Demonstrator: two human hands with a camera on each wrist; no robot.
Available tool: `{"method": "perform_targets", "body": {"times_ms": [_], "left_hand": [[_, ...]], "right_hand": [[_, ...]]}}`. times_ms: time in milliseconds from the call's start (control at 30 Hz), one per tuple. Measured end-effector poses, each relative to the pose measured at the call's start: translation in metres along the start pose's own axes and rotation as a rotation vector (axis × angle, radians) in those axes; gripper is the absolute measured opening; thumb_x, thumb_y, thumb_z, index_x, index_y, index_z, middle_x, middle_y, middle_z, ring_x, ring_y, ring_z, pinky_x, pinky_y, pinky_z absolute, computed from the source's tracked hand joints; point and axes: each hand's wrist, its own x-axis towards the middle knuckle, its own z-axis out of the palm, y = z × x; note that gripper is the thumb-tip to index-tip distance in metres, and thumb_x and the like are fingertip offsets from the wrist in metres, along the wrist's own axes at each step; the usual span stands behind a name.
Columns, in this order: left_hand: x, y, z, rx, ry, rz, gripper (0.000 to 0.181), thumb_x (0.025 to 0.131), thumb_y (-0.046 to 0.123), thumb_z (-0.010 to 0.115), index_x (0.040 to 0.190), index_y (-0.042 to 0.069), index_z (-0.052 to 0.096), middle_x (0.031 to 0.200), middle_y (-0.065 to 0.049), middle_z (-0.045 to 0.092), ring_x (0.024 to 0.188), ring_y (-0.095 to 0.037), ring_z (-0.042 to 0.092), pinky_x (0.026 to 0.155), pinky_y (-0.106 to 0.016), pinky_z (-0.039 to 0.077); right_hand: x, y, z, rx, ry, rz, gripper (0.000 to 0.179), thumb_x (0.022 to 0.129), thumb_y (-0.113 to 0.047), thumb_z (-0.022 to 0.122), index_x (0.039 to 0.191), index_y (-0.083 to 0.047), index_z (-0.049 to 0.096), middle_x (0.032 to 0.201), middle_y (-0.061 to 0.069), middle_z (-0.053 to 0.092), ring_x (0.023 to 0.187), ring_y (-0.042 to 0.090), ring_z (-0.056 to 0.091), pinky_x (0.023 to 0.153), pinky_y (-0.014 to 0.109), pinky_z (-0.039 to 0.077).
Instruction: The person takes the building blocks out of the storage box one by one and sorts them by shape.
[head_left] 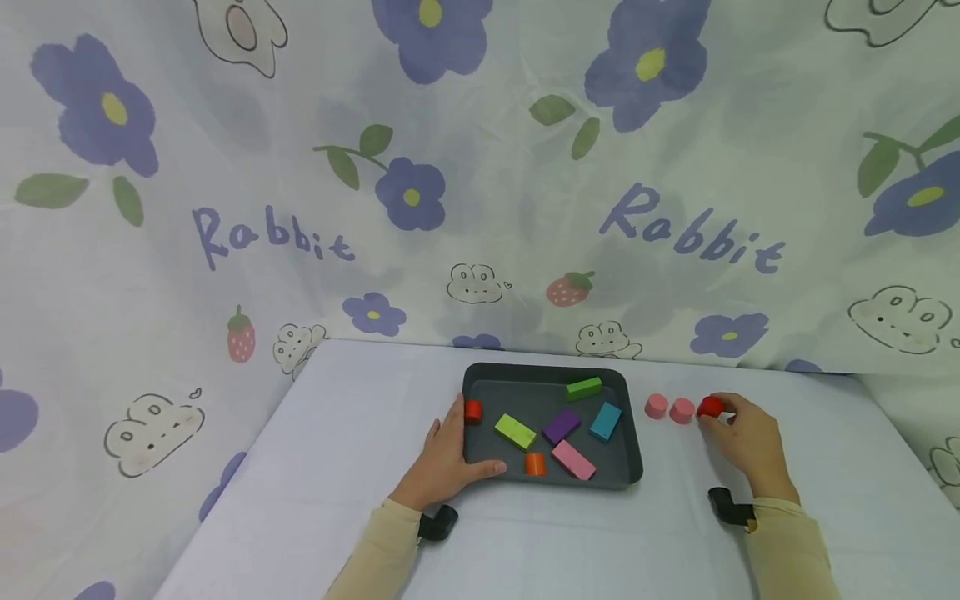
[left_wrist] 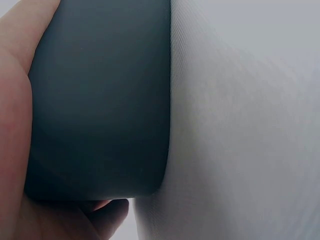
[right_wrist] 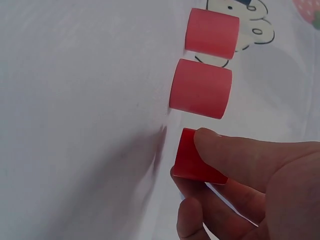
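My right hand pinches a small red block between thumb and fingers, at the right end of a row. Two pink cylinders stand just left of it, close together but apart from the block. The hand covers part of the block, so its full shape is hidden. At the other side, my left hand rests against the near left corner of a dark grey tray. Its fingers lie straight along the left wall and its thumb along the near rim. In the left wrist view the tray wall fills the space beside the hand.
Inside the tray lie a red piece, a yellow-green block, a purple block, a blue block, a green block, a pink block and an orange piece. A patterned curtain hangs behind the white table.
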Motion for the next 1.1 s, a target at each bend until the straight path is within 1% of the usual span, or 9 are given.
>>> {"method": "perform_targets", "body": {"times_ms": [167, 367, 467, 667, 867, 1100], "left_hand": [[-0.0001, 0.0003, -0.0005, -0.004, 0.001, 0.003, 0.125, 0.08, 0.059, 0.079, 0.16, -0.003, 0.005, 0.167, -0.018, 0.012, 0.152, -0.035, 0.018, 0.123, -0.056, 0.006], [0.0009, -0.0019, 0.0005, 0.013, 0.0, -0.006, 0.126, 0.08, 0.061, 0.078, 0.16, -0.001, 0.002, 0.167, -0.015, 0.01, 0.153, -0.031, 0.017, 0.123, -0.053, 0.004], [0.0003, -0.0013, 0.0009, 0.007, 0.006, -0.004, 0.126, 0.079, 0.06, 0.078, 0.16, -0.002, 0.004, 0.167, -0.016, 0.011, 0.153, -0.031, 0.017, 0.123, -0.054, 0.005], [-0.0002, 0.0003, 0.0012, 0.002, 0.003, 0.0, 0.126, 0.079, 0.061, 0.078, 0.16, -0.002, 0.004, 0.167, -0.016, 0.011, 0.153, -0.031, 0.018, 0.123, -0.054, 0.005], [-0.0002, -0.0012, 0.0021, 0.008, 0.012, 0.011, 0.126, 0.079, 0.061, 0.078, 0.16, -0.002, 0.004, 0.167, -0.015, 0.011, 0.152, -0.032, 0.019, 0.123, -0.055, 0.005], [-0.0006, -0.002, 0.0027, 0.011, 0.009, -0.002, 0.126, 0.079, 0.062, 0.078, 0.16, -0.001, 0.004, 0.167, -0.015, 0.011, 0.153, -0.031, 0.018, 0.123, -0.055, 0.005]], "right_hand": [[-0.0004, -0.0009, -0.0016, 0.003, -0.029, 0.002, 0.04, 0.092, -0.014, 0.067, 0.124, 0.009, 0.059, 0.117, 0.035, 0.062, 0.096, 0.044, 0.057, 0.077, 0.055, 0.05], [0.0007, -0.0018, -0.0024, -0.008, -0.084, 0.039, 0.044, 0.091, -0.014, 0.066, 0.127, 0.01, 0.057, 0.12, 0.035, 0.06, 0.1, 0.045, 0.056, 0.078, 0.054, 0.051], [0.0008, -0.0018, -0.0025, -0.009, -0.101, 0.059, 0.045, 0.092, -0.014, 0.066, 0.128, 0.011, 0.056, 0.121, 0.035, 0.059, 0.102, 0.046, 0.056, 0.078, 0.054, 0.052], [0.0001, -0.0021, -0.0014, -0.007, -0.121, 0.102, 0.046, 0.093, -0.014, 0.065, 0.131, 0.01, 0.054, 0.124, 0.036, 0.057, 0.104, 0.047, 0.055, 0.078, 0.054, 0.053], [-0.0003, -0.0021, -0.0007, -0.002, -0.121, 0.101, 0.047, 0.093, -0.013, 0.065, 0.131, 0.011, 0.053, 0.124, 0.035, 0.057, 0.104, 0.047, 0.054, 0.078, 0.054, 0.053], [0.0007, -0.0021, -0.0009, 0.004, -0.143, 0.111, 0.048, 0.094, -0.013, 0.064, 0.134, 0.011, 0.051, 0.126, 0.036, 0.055, 0.105, 0.047, 0.053, 0.079, 0.053, 0.054]]}}
